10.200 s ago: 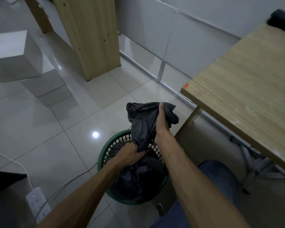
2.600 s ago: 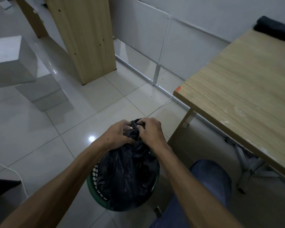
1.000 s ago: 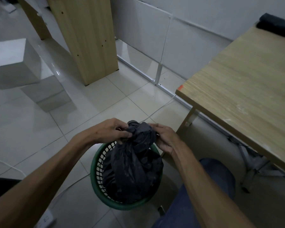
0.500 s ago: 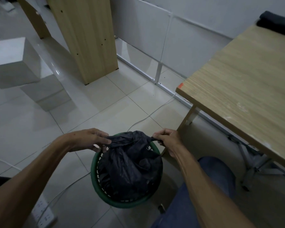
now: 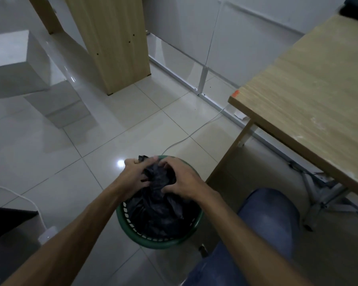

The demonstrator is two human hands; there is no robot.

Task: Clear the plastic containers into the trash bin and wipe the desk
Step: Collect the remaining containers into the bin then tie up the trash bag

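A green plastic trash bin (image 5: 159, 242) with a slotted rim stands on the tiled floor beside my knee. A black trash bag (image 5: 157, 211) fills it, its top gathered into a bunch. My left hand (image 5: 135, 174) and my right hand (image 5: 180, 179) sit close together over the bin, both gripping the bunched top of the bag. The wooden desk (image 5: 310, 100) stands to the right, and the part in view carries no plastic containers. What the bag holds is hidden.
A dark object (image 5: 355, 6) lies at the desk's far corner. A wooden cabinet panel (image 5: 112, 40) and a white box (image 5: 15, 60) stand on the floor behind. A white cable (image 5: 186, 137) and a power strip (image 5: 47, 235) lie near the bin. My jeans-clad knee (image 5: 265, 221) is right of the bin.
Half a second ago my hands were apart, pulling the bag's ends sideways. Now they have come together over the middle of the bin, both clutching the bunched top.
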